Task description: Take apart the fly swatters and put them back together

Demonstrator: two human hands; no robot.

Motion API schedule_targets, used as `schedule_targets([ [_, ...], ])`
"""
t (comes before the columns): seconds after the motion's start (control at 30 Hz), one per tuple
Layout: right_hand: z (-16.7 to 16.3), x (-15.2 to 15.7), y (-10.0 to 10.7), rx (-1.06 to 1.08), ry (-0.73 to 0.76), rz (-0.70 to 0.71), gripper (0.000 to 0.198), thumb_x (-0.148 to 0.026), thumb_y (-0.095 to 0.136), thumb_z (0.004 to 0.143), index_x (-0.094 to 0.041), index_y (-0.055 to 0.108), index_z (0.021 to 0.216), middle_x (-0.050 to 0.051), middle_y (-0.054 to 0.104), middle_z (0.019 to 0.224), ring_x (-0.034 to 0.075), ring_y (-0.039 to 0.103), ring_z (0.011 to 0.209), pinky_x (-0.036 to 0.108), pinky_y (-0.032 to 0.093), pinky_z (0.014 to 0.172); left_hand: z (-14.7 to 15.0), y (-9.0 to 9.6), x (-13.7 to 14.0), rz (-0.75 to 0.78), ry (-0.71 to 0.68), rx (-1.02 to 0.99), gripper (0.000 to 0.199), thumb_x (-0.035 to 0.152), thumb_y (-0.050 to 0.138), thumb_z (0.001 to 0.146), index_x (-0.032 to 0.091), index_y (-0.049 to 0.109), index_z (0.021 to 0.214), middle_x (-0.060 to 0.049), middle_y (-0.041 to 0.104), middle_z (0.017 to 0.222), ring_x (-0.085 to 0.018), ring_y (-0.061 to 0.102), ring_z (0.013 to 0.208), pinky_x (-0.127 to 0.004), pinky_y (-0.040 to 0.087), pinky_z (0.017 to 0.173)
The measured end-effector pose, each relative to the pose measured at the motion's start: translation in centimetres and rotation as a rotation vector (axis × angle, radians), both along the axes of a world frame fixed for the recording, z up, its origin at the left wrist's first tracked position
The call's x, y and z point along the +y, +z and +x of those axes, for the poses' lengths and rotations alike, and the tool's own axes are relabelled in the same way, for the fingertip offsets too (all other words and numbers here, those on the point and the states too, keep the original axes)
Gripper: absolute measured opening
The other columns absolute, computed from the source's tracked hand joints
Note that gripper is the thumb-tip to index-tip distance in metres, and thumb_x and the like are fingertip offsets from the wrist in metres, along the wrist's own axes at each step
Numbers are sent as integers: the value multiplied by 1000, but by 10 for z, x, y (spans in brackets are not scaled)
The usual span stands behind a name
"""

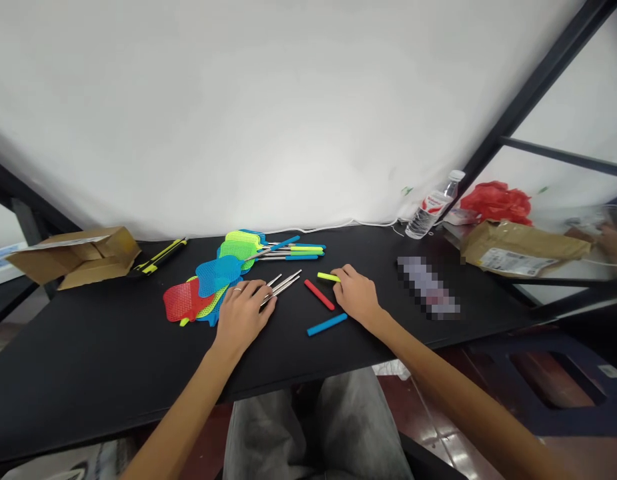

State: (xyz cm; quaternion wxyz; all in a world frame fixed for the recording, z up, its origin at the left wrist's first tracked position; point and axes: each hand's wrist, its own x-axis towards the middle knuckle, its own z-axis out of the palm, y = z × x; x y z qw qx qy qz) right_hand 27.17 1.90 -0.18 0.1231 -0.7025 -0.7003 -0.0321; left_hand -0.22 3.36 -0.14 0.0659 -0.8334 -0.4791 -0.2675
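Note:
My left hand (243,313) rests palm down on the black table (88,360), its fingers lying over the bare metal rods (283,285) of some fly swatters. Red (181,301), blue (217,273) and green (237,249) swatter heads fan out to its left and behind it. My right hand (357,293) touches a yellow handle sleeve (328,277) with its fingertips. A red sleeve (319,295) lies between the hands and a blue sleeve (327,325) lies just in front of my right hand.
An open cardboard box (75,257) and a yellow-black utility knife (159,256) sit at the back left. A water bottle (433,205), a red bag (495,202) and a brown parcel (523,250) are at the right. Another person's hand (613,241) shows at the right edge.

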Motion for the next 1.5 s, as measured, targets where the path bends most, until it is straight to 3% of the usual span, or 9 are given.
schedule_targets([
  [0.1,-8,11,4,-37,-37,-25,34,-23,43,96,-25,59,125,11,58,116,22,62,96,29,47,70,24,11,-33,47,-32,-47,31,38,54,93,26,68,118,-9,62,133,-33,52,127,-53,39,107],
  [0.2,-11,19,5,-36,-31,-23,32,-23,41,97,-23,59,124,11,57,116,22,62,98,29,47,71,62,10,-80,-61,-281,40,59,52,59,88,29,52,142,-8,46,152,-34,39,141,-56,32,115],
  [0.23,-10,19,4,-29,-25,-18,31,-23,40,98,-23,58,124,11,56,117,22,61,98,29,46,72,74,7,-92,-75,-335,66,56,51,57,90,31,52,142,-6,45,153,-33,39,141,-55,34,115],
  [0.33,-8,18,2,-6,-14,-6,31,-23,39,98,-24,58,124,11,56,118,22,62,97,29,46,71,95,-8,-108,-90,-319,72,38,34,52,96,33,59,134,-4,52,148,-29,46,137,-53,38,112],
  [0.53,-6,17,0,29,-18,28,30,-25,41,97,-23,59,120,10,57,115,22,62,95,30,46,70,90,-11,-78,-91,-304,44,25,28,49,98,27,69,113,-4,64,132,-27,52,129,-46,47,103],
  [0.87,0,19,-1,114,14,51,25,-26,45,95,-26,62,114,6,63,110,21,64,91,29,43,69,71,-5,-20,-61,-250,72,27,32,46,99,25,69,112,-7,67,103,-23,60,100,-39,49,86],
  [1.23,0,15,-1,173,33,51,19,-26,51,87,-25,60,104,3,70,91,20,63,77,28,37,64,68,-11,-19,-57,-155,-21,25,34,53,96,23,70,110,-6,70,99,-23,63,94,-38,48,86],
  [1.37,0,14,-4,155,28,106,17,-28,52,88,-25,61,102,4,68,94,22,60,87,29,40,67,66,-8,-22,-54,-143,-53,23,32,56,95,22,71,109,-6,71,99,-22,63,93,-39,49,86],
  [1.5,2,12,-8,153,69,188,20,-28,55,86,-22,65,102,8,66,101,25,55,99,33,44,80,63,-7,-22,-64,-141,-177,25,34,56,95,22,71,110,-7,73,99,-22,66,93,-37,51,87],
])
